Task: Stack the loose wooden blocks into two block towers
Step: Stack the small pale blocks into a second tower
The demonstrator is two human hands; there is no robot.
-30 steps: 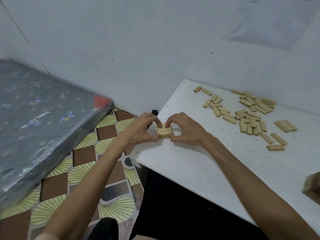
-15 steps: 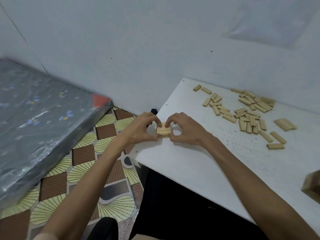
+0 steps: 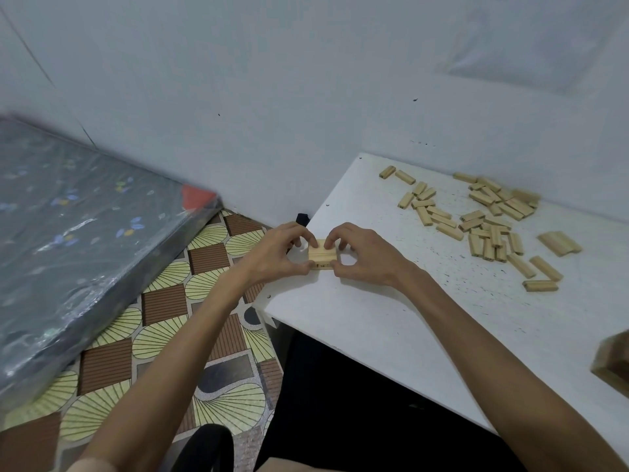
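A small stack of pale wooden blocks sits near the left edge of the white table. My left hand pinches its left side between thumb and fingers. My right hand pinches its right side the same way. A heap of loose wooden blocks lies scattered at the table's far right. A flat group of blocks side by side lies beyond the heap. How many layers the stack has is hidden by my fingers.
A wooden box corner shows at the right edge. A plastic-wrapped mattress lies left of the table on patterned flooring. The wall runs along the table's far side. The stack stands close to the table's left edge.
Both hands stay clasped on the small stack in the same place. The view has shifted only slightly.
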